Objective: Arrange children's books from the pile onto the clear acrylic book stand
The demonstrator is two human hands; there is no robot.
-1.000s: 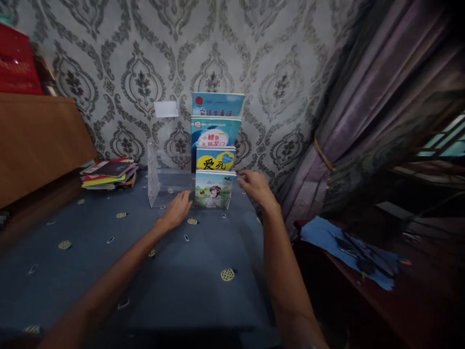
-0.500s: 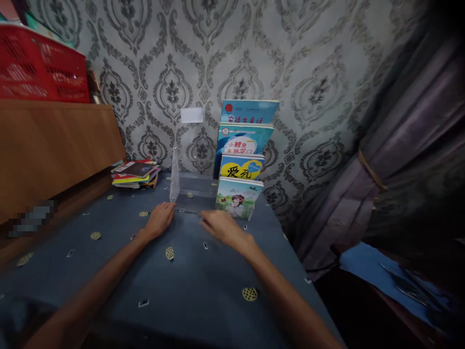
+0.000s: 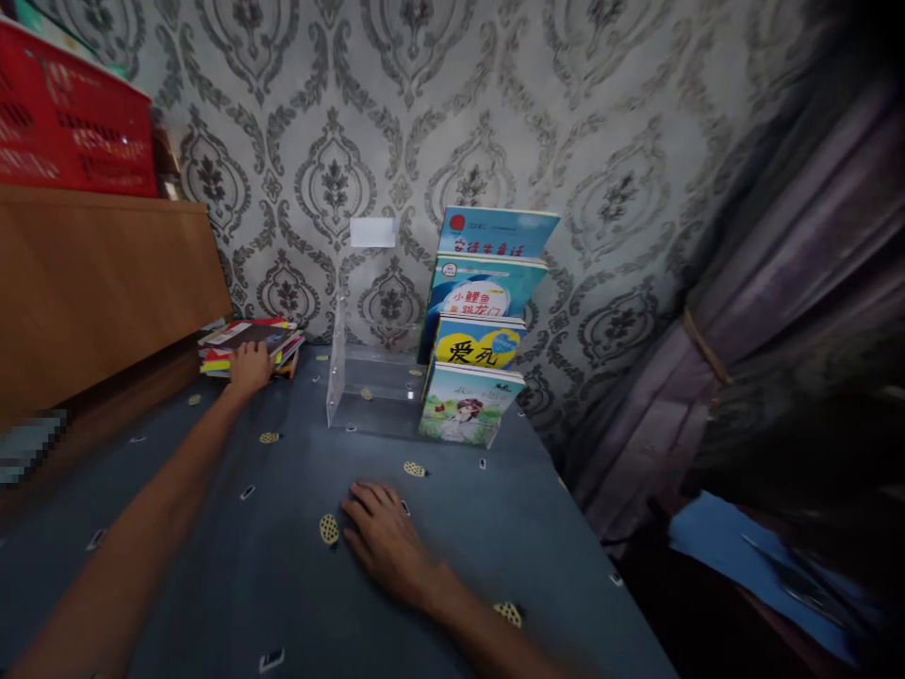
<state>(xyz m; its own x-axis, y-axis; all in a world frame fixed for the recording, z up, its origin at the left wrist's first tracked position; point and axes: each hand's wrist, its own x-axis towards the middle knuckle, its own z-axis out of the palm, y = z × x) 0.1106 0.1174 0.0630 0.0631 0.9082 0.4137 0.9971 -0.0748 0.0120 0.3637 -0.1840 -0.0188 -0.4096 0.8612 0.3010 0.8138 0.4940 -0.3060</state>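
Note:
At the left, my left hand (image 3: 252, 366) rests on the front edge of a stack of books (image 3: 214, 360). Its fingers lie apart over a dark-covered book (image 3: 265, 334) on top; what is under the fingertips is hidden. My right hand (image 3: 387, 539) is open, fingers spread, low over the patterned cloth. In front of it stands a clear acrylic tiered rack (image 3: 374, 415). Its right side holds several upright books in steps: a blue one (image 3: 499, 226) at the back, a blue-green one (image 3: 481, 292), a yellow-and-blue one (image 3: 477, 344) and a pale green one (image 3: 467, 415) in front.
A dark blue cloth (image 3: 283, 566) with pineapple prints covers the table. At the left are a wooden cabinet (image 3: 106, 283) and a red plastic basket (image 3: 77, 123). Patterned wallpaper backs the table. A tied curtain (image 3: 657, 377) and a blue cloth (image 3: 742, 542) are at the right.
My left hand has left the rack's front left corner and moved left onto the book stack. My right hand has drawn back from the rack towards me, with its fingers spread.

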